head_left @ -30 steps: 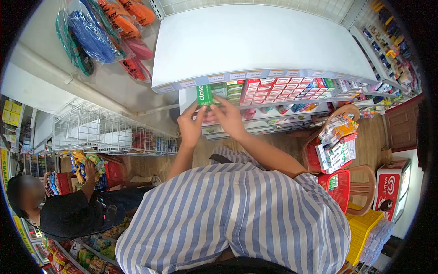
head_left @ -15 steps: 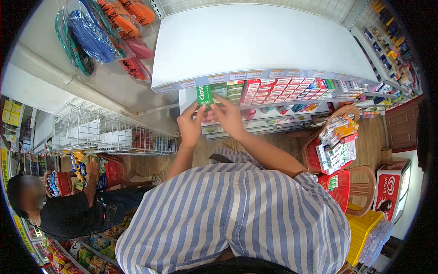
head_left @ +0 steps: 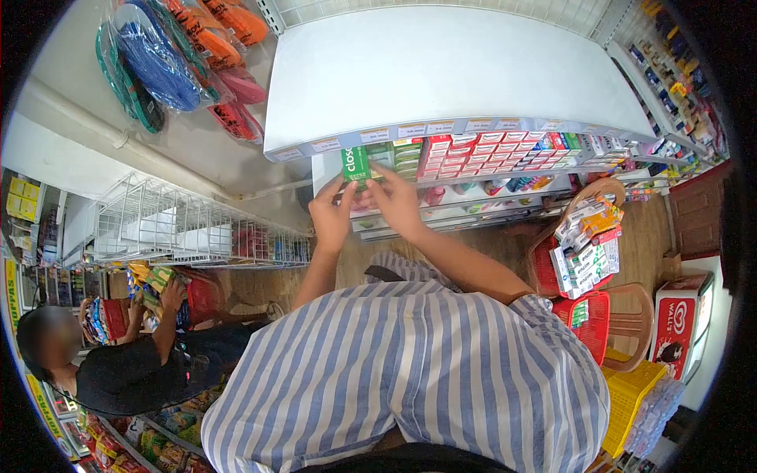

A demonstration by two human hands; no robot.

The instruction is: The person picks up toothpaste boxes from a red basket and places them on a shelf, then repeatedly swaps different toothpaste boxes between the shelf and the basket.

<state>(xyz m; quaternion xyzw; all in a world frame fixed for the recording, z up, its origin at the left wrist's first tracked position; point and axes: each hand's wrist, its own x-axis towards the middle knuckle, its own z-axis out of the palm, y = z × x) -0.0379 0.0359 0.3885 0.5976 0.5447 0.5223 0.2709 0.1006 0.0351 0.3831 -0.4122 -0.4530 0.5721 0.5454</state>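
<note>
Both my hands hold a green toothpaste box (head_left: 356, 165) with "clos" in white lettering, at the left end of a shelf. My left hand (head_left: 331, 214) grips its lower left side between thumb and fingers. On the lower right side, my right hand (head_left: 397, 208) pinches it the same way. Right behind it are stacked green boxes (head_left: 406, 160). Farther right along the shelf stand rows of red and white toothpaste boxes (head_left: 473, 155). Whether the box touches the shelf is hard to tell.
A white top shelf (head_left: 457, 67) with price tags overhangs the boxes. At right, red baskets (head_left: 591, 327) stand with white boxes (head_left: 583, 266) and orange packs. Wire racks (head_left: 189, 225) are at left, below hanging sandals (head_left: 158, 59). A person in black (head_left: 150, 366) handles packets at far left.
My hands and the green toothpaste box stay nearly in place. The view has shifted slightly. At left, the other person's hands have moved over the packets, and a green pack now shows there.
</note>
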